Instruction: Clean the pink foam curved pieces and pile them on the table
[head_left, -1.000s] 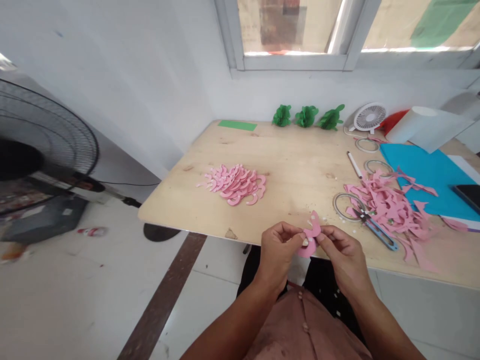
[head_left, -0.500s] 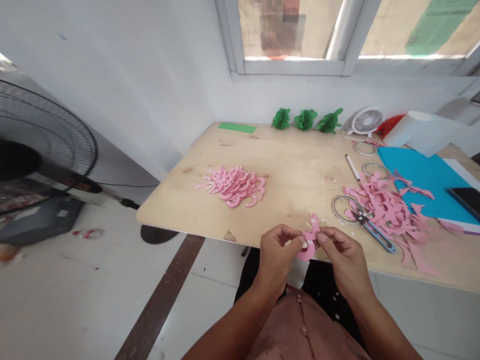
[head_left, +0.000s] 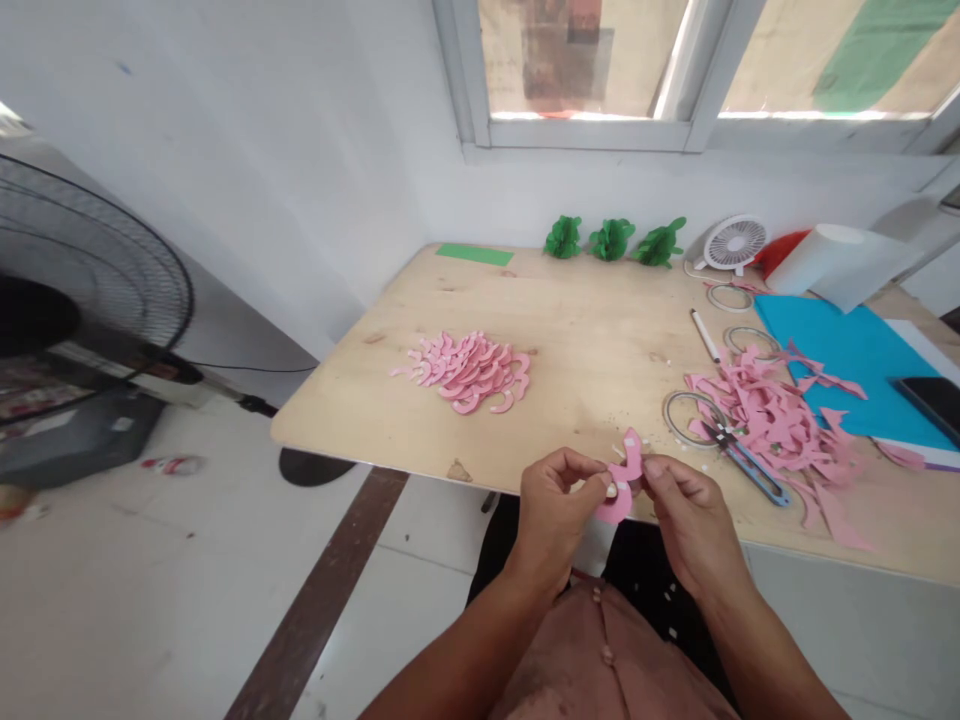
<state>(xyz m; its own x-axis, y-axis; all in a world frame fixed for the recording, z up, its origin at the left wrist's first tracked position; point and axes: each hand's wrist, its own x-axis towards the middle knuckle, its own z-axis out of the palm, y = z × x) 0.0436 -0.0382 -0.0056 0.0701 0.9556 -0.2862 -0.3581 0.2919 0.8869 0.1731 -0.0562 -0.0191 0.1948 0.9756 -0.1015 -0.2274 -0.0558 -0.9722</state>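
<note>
left hand (head_left: 553,510) in the head view pinches a curved pink paper piece (head_left: 631,462) above the front edge of the pale wooden table (head_left: 585,330), probably steadying it for the right hand (head_left: 694,515), whose curled fingertips sit at its side, grip unclear. bare wood stretches leftward to overlapping pink paper crescents (head_left: 472,372); blue-handled metal snips (head_left: 750,462) limit rightward room.

I'm seeing tabletop (head_left: 585,340) leaving a passable lane between pink pile (head_left: 472,370), left, and pink scraps (head_left: 776,405), right; snips (head_left: 754,473) are blocking near right, green clusters (head_left: 611,240) lining far edge.
</note>
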